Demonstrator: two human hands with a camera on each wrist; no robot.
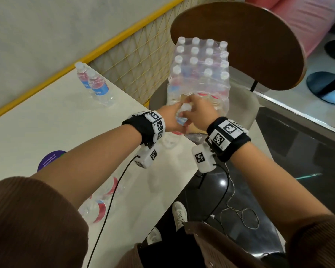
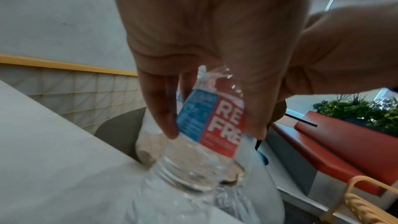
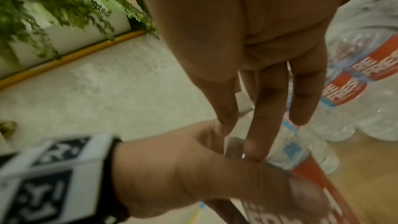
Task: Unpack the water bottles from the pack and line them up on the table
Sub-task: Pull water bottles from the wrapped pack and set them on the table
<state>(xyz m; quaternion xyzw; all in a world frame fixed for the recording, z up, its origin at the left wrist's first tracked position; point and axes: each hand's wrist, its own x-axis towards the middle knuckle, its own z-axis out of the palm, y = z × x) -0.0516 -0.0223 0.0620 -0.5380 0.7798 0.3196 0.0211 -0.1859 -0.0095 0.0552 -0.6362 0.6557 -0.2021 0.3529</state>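
A shrink-wrapped pack of water bottles (image 1: 199,70) stands on a chair seat beside the white table (image 1: 46,117). Both hands meet at its near end. My left hand (image 1: 172,118) grips one bottle (image 1: 182,115), its fingers (image 2: 163,111) curled round the red and blue label (image 2: 219,125). My right hand (image 1: 199,113) lies over the bottle's top, with fairly straight fingers (image 3: 264,117) touching it and the left hand (image 3: 193,176). Two upright bottles (image 1: 94,84) stand on the table's far left. The pack's labels (image 3: 366,77) show behind the right fingers.
The chair's brown back (image 1: 240,45) rises behind the pack. A yellow rail with mesh (image 1: 124,60) borders the table's far side. Clear bottles with red labels (image 1: 104,194) lie under my left arm, near a purple sticker (image 1: 50,159). Cables (image 1: 230,209) hang over the dark floor.
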